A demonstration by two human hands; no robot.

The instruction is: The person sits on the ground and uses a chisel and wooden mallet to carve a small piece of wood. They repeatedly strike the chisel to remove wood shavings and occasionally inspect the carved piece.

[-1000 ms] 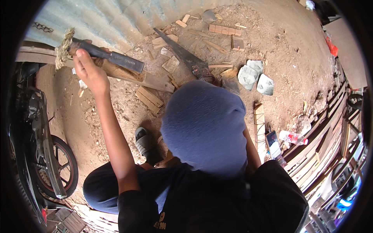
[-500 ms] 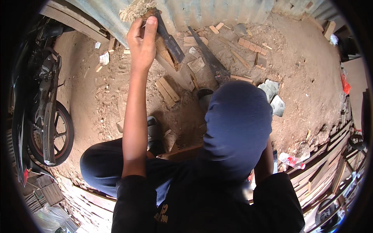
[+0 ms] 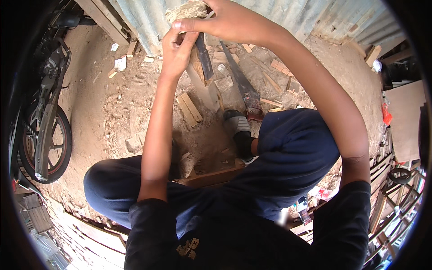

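- Head view: the left hand (image 3: 174, 53) grasps the dark blade (image 3: 205, 59) by its upper end, near the metal wall (image 3: 288, 22); the right thumb crosses the rope (image 3: 185, 12), but I cannot tell whether the partly hidden right hand (image 3: 222, 20) grips.
- A loosened left grasp could let the blade drop; crowded fingers could get nicked.
- Since half a second ago, the right hand has reached the rope and the knee (image 3: 306, 139) has uncovered the saw handle (image 3: 253, 106).

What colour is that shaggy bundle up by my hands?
The shaggy bundle is a pale straw tan; it shows best in the head view, near the top edge.
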